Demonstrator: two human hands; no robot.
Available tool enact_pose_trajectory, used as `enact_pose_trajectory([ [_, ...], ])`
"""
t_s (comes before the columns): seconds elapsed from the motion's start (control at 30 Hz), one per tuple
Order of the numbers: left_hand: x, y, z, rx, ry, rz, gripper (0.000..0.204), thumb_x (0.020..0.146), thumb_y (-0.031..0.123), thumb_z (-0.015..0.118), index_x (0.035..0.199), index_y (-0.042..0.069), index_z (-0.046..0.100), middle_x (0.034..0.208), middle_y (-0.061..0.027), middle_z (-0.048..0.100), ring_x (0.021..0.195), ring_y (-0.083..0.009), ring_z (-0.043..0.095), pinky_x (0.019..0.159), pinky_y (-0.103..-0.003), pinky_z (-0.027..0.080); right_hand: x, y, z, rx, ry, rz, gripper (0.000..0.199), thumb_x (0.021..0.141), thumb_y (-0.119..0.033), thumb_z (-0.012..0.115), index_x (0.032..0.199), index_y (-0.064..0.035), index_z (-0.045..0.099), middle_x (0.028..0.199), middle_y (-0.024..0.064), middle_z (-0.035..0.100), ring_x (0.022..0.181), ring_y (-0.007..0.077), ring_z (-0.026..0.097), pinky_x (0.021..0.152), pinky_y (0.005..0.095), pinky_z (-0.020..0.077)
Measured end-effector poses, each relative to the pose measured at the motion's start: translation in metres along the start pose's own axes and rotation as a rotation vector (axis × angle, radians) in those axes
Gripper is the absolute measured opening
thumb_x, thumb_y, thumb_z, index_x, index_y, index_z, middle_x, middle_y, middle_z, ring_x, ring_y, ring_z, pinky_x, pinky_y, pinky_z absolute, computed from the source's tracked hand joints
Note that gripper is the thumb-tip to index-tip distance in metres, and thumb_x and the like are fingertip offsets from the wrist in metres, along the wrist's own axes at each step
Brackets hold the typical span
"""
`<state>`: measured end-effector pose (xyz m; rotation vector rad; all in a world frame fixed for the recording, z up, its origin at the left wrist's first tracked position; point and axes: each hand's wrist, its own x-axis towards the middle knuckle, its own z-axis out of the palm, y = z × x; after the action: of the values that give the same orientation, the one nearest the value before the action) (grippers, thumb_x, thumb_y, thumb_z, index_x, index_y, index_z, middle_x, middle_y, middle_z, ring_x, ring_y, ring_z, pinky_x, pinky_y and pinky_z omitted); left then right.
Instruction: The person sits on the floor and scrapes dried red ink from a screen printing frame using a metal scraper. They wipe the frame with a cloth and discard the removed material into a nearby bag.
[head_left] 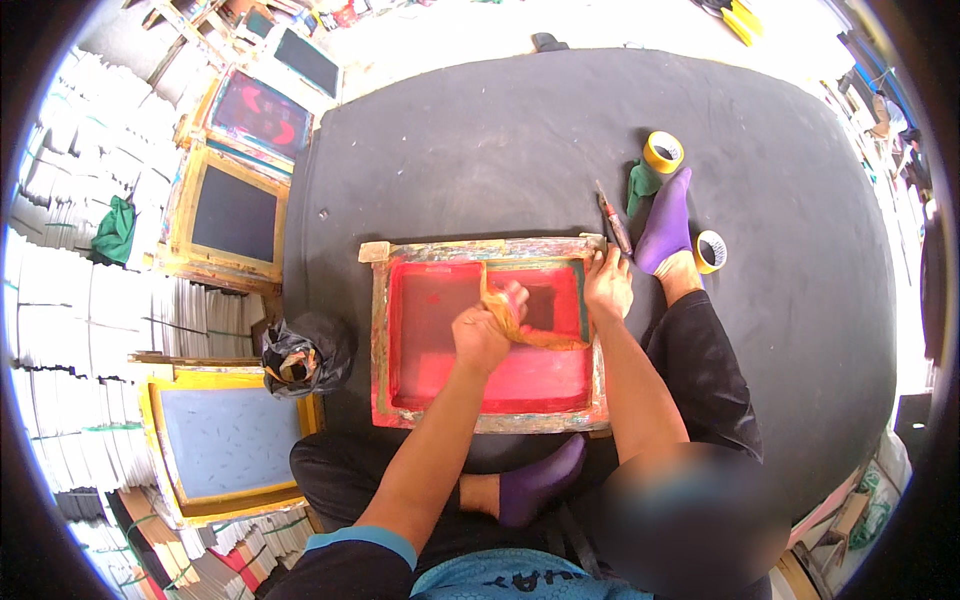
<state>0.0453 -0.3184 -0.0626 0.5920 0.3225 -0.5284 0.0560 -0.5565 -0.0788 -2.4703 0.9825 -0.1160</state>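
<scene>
A wooden screen-printing frame (382,330), its mesh stained red, lies flat on the dark surface in front of me. Over the middle of the mesh, my left hand (484,335) is closed on a strip of orange-yellow tape (550,340). Part of this strip runs up toward the frame's far side, and another part stretches right, toward the right rail. My right hand (608,285) grips the far right corner of the frame, its fingers bent over the wood. Just past that hand lies a red-handled cutting tool (615,225).
Two rolls of yellow tape, one farther off (663,152) and one nearer (711,252), lie beside my purple-socked foot (665,225). A green cloth (642,185) is by the farther roll. Left stand a black bag (325,350), more screen frames (180,235) and stacked paper (60,320).
</scene>
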Motion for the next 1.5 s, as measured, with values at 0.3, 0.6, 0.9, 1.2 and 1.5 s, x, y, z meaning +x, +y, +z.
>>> enact_pose_trajectory([
  [0.3, 0.06, 0.036, -0.01, 0.136, 0.476, -0.123, 0.031, 0.111, 0.035, 0.048, 0.091, 0.012, 0.054, 0.064, 0.0016, 0.044, 0.051, -0.0145, 0.039, 0.057, -0.036, 0.043, -0.002, -0.005, 0.001, -0.009, -0.002, -0.009, 0.044, 0.108, -0.042, 0.042, 0.141, -0.0127, 0.049, 0.131, 0.0214, 0.06, 0.12, 0.0441, 0.061, 0.095, 0.0564, 0.0542],
  [0.6, -0.056, 0.019, -0.056, -0.196, 0.454, 0.294, 0.032, 0.112, 0.028, 0.046, 0.086, 0.01, 0.055, 0.068, -0.0029, 0.051, 0.062, -0.022, 0.054, 0.085, -0.044, 0.057, -0.003, -0.008, -0.009, -0.062, -0.037, 0.018, 0.045, 0.108, -0.047, 0.042, 0.139, -0.0162, 0.048, 0.132, 0.0187, 0.06, 0.123, 0.0424, 0.06, 0.092, 0.058, 0.055],
  [0.9, -0.101, 0.029, -0.089, 0.413, 0.475, 0.191, 0.03, 0.108, 0.028, 0.057, 0.096, 0.004, 0.07, 0.082, -0.0079, 0.071, 0.08, -0.0192, 0.071, 0.08, -0.035, 0.058, -0.026, -0.015, 0.012, -0.207, 0.398, -0.341, 0.037, 0.102, -0.041, 0.058, 0.123, -0.0106, 0.062, 0.112, 0.0124, 0.062, 0.103, 0.034, 0.061, 0.083, 0.0506, 0.0488],
  [1.2, -0.12, 0.041, -0.083, 1.091, 0.46, 0.285, 0.024, 0.102, 0.024, 0.066, 0.098, 0.003, 0.075, 0.079, -0.0067, 0.073, 0.066, -0.021, 0.069, 0.064, -0.036, 0.055, -0.16, -0.195, 0.093, 0.193, -0.585, -0.247, 0.064, 0.097, -0.055, 0.059, 0.124, 0.0032, 0.063, 0.115, 0.0321, 0.07, 0.111, 0.0491, 0.068, 0.094, 0.0578, 0.0549],
  [1.5, -0.131, 0.092, -0.132, 1.919, 0.771, 0.673, 0.046, 0.097, 0.016, 0.062, 0.143, 0.01, 0.06, 0.143, -0.0103, 0.056, 0.119, -0.0388, 0.054, 0.103, -0.049, 0.047, -0.189, -0.216, 0.101, 0.06, -0.45, -0.374, 0.03, 0.102, -0.021, 0.049, 0.118, 0.0023, 0.06, 0.103, 0.0328, 0.072, 0.098, 0.0521, 0.07, 0.087, 0.0602, 0.056],
])
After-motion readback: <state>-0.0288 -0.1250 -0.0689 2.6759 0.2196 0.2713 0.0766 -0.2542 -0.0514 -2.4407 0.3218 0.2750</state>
